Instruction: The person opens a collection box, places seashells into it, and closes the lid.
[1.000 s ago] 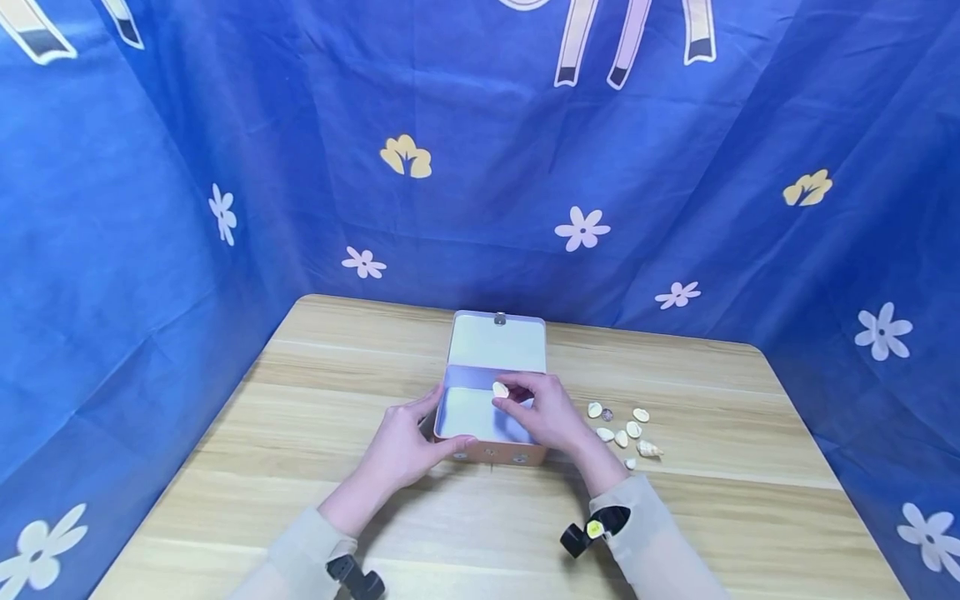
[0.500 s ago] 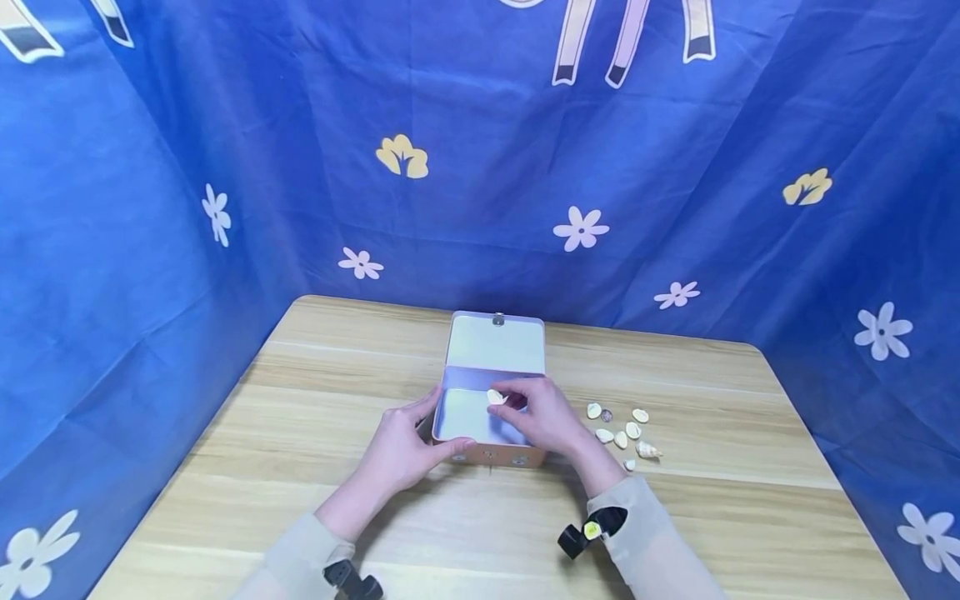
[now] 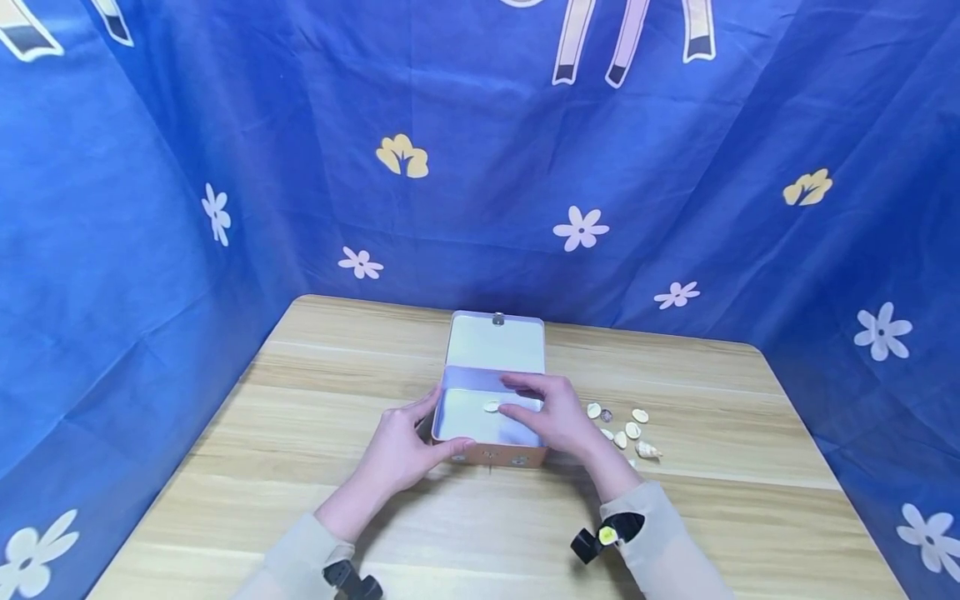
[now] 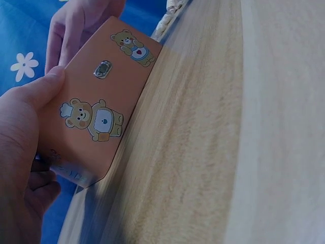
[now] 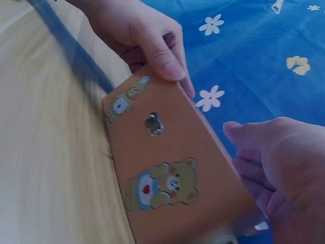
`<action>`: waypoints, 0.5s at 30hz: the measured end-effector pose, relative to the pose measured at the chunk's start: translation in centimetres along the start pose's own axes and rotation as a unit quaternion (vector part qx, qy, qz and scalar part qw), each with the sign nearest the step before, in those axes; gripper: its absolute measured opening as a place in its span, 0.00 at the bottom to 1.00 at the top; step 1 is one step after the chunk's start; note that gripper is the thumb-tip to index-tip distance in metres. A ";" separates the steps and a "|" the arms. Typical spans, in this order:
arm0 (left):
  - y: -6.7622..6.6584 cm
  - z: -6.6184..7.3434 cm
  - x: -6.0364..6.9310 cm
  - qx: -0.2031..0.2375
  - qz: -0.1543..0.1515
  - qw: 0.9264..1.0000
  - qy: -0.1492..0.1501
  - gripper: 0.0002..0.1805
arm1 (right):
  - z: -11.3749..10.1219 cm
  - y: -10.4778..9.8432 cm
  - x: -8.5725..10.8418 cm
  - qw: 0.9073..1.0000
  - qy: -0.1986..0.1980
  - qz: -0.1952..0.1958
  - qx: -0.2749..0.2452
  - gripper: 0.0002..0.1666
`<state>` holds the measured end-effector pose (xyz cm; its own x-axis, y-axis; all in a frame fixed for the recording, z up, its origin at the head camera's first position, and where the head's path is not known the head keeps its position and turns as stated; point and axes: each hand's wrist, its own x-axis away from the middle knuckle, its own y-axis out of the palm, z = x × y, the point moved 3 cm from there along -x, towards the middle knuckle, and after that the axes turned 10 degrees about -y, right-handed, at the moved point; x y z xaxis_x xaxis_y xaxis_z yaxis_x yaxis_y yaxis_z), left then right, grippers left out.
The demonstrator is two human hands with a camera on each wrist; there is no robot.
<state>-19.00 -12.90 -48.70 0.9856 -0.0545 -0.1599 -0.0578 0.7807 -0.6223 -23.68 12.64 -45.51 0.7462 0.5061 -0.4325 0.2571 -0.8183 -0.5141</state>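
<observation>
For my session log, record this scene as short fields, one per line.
Box: orange with bear pictures, on the wooden table
Lid: open, tipped back
Inside the box: one white shell
Left hand: grips the box's left front corner
Right hand: over the box, thumb and fingers apart; whether the thumb touches the shell is unclear
Loose shells: on the table, right of the box
Backdrop: blue cloth with flowers
</observation>
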 end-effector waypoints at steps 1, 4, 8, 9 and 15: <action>0.0 0.0 0.0 0.002 0.000 1.000 -0.001 0.59 | -0.2 -0.3 0.2 1.000 -0.001 0.005 -0.002 0.27; 0.1 0.0 0.0 0.007 -0.003 1.000 -0.006 0.59 | -0.5 -1.4 0.7 1.000 -0.001 0.020 -0.010 0.26; 0.0 0.0 0.1 0.011 -0.003 1.000 -0.009 0.60 | -0.6 -3.0 1.6 0.999 0.007 0.037 -0.020 0.26; 0.0 0.0 0.1 0.012 -0.003 1.000 -0.009 0.60 | -0.6 -3.4 1.9 0.999 0.010 0.041 -0.017 0.26; 0.1 0.0 0.0 0.013 -0.006 1.000 -0.010 0.60 | -0.5 -5.7 3.8 0.998 0.007 0.054 0.021 0.24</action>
<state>-18.95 -12.80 -48.72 0.9893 -0.0513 -0.1367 -0.0422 0.7958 -0.6041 -22.02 19.06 -43.81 0.7771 0.4114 -0.4763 0.1487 -0.8554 -0.4962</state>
